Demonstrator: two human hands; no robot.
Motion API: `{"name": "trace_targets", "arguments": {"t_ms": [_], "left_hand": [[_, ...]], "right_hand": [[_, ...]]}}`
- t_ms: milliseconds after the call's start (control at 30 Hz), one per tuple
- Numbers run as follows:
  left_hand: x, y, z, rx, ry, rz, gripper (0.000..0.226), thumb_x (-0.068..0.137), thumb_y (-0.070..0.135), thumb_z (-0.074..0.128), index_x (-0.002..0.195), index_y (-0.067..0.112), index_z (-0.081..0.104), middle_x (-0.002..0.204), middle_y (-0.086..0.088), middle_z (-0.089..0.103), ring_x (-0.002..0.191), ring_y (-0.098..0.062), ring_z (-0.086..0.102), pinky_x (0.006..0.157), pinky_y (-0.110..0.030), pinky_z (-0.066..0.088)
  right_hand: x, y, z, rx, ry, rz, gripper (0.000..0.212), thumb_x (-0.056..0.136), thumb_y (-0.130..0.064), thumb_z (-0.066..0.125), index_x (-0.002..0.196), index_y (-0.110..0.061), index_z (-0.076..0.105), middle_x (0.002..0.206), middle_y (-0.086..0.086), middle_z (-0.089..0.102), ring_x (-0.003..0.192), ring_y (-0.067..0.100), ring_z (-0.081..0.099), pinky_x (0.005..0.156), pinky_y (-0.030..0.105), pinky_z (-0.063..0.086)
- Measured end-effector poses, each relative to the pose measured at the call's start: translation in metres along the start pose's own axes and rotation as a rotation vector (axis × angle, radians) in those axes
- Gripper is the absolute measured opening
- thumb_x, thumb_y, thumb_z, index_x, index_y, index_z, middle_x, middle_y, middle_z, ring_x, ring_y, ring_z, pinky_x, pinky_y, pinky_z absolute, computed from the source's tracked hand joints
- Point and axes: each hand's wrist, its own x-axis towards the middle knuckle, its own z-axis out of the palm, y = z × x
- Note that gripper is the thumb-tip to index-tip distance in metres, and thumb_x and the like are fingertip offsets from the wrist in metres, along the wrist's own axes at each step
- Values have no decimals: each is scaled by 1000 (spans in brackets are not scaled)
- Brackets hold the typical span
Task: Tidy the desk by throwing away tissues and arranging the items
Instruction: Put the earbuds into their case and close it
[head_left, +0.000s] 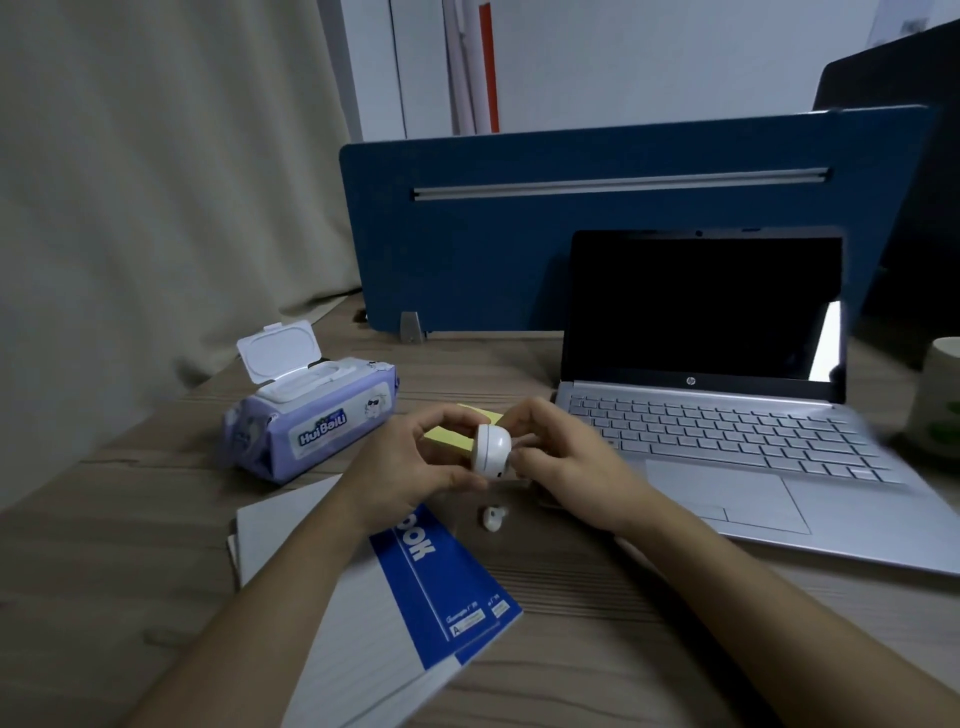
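A small white earbud case (492, 450) is held above the wooden desk (571, 613) between both hands. My left hand (415, 462) grips it from the left, and my right hand (566, 467) pinches its right side. One loose white earbud (492, 517) lies on the desk just below the case. A yellow sticky-note pad (452, 434) shows behind my fingers. A blue-and-white notebook (405, 613) lies under my left forearm. A purple wet-wipe pack (311, 415) with its white lid flipped up sits at the left.
An open silver laptop (727, 441) with a dark screen stands at the right, with a white mug (937, 400) beyond it at the desk's right edge. A blue divider panel (571, 234) closes off the back. A beige curtain (156, 182) hangs at the left.
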Motion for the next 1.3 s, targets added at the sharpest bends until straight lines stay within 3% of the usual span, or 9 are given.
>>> {"name": "trace_targets", "arguments": {"t_ms": [100,233,367,533,600,733,900,1067,1300], "left_hand": [[-1,-1,0,-20,-8,12,52,70,21,86,108,48,64,114,19,70,99,-9,72,76,-20,58],[0,-5,-6,-78,88,25,52,68,18,87,109,42,65,116,17,69,92,-14,75,79,-24,60],[3,-8,-8,-83,158,27,52,69,8,86,103,41,63,114,21,67,88,-18,75,76,-30,61],[2,-9,-8,-208,72,-47,45,72,29,84,109,33,59,122,7,70,106,-12,70,83,-25,58],[1,-8,-7,-221,60,-94,38,80,34,78,113,29,59,120,3,72,107,-15,70,85,-31,58],[1,-8,-6,-187,122,-129,21,92,22,67,111,22,61,108,-4,75,98,-25,73,86,-40,60],[2,-13,-7,-63,179,-141,12,94,16,65,103,24,67,97,-1,78,92,-23,73,86,-49,57],[4,-15,-9,-68,263,-155,13,92,14,67,101,24,68,98,-1,78,94,-22,73,88,-54,57],[4,-15,-9,-81,309,-188,12,90,18,69,97,28,68,103,3,77,95,-20,72,90,-53,57]], "right_hand": [[-1,1,3,100,20,19,13,80,-33,60,92,-27,59,87,-1,70,79,22,70,80,57,54],[-1,2,2,185,106,25,26,79,-41,69,86,-19,58,88,6,71,81,32,72,80,61,54],[-1,3,3,274,65,11,18,85,-29,72,100,-21,65,92,-1,65,81,25,73,76,42,60],[0,3,-1,42,99,-19,20,80,-32,75,90,-19,63,95,4,68,83,24,69,78,50,56],[-1,4,-1,-118,119,-45,22,77,-32,78,87,-22,62,97,0,65,84,18,66,79,44,55],[-1,4,4,-309,62,-139,20,77,-24,79,87,-20,62,102,-6,57,87,6,62,77,23,53],[1,8,7,-458,2,-225,6,82,-12,71,86,-15,68,97,-1,63,87,12,59,78,30,49],[1,8,7,-500,-28,-229,15,84,-16,69,99,-20,68,101,-6,64,86,4,59,74,18,49],[-3,3,8,-629,-227,-219,26,81,-38,70,104,-27,67,101,-8,64,89,8,60,79,32,50]]}}
